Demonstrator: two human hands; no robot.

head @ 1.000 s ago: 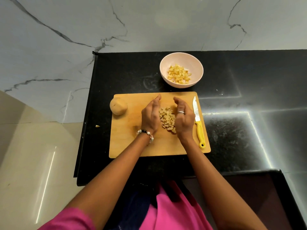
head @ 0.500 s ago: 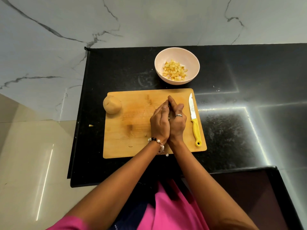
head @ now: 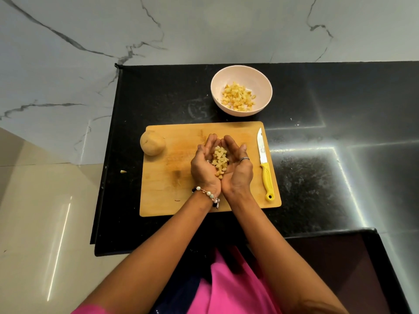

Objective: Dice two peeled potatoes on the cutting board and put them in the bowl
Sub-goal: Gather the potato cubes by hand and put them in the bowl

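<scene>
— What have your hands got?

— Your left hand (head: 205, 164) and right hand (head: 237, 165) are pressed side by side, palms up, fingers curled into one cup that cradles a heap of potato dice (head: 219, 160). The heels meet so nothing slips through the seam.

— Where is that cup?

— Over the middle of the cutting board (head: 172, 177), so a stray cube would likely fall on wood.

— And the bowl?

— At twelve o'clock from your hands, off the board: the bowl (head: 241, 74), with dice in it already.

— What is left?

— The whole potato (head: 152, 142) at nine o'clock on the board's edge, uncut. The knife (head: 264, 164) lies at three o'clock, blade pointing away, probably parked clear of the scoop.
</scene>
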